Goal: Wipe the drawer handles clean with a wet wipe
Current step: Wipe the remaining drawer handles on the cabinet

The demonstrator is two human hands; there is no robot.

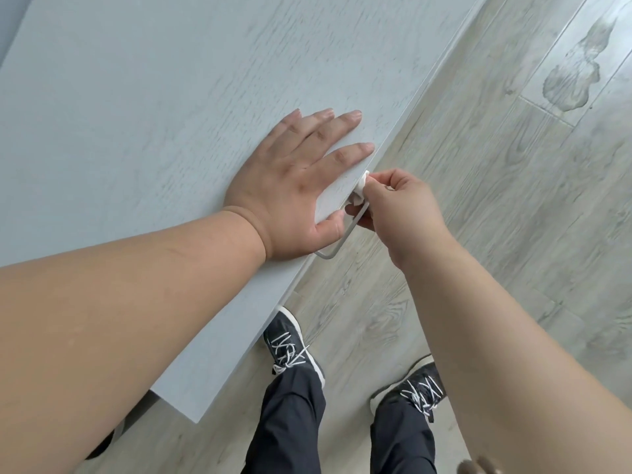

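Two bare forearms nearest the lens, reaching forward over the pale grey wood-grain counter (136,97).

Right hand (400,206): fingers (393,181) curled, pinching a small white wet wipe (360,189) against the upper end of the drawer handle (337,241). Wipe bunched around the bar at the counter's front edge; only a small wad visible past the fingertips.

Left hand (294,186): fingers straight and spread wide, palm flat on the counter top, holding nothing. Thumb hooked over the front edge, just beside the handle and the wipe.

Drawer handle: thin metal bar, bent at its lower corner, projecting from the front face just under the counter edge. Drawer front itself hidden by the viewing angle.

Below: dark trousers (290,422), dark sneakers with white laces (290,347), standing on light wood-look floor (496,165). Greyish smear on a floor plank (574,70), upper right, well apart from the hands.
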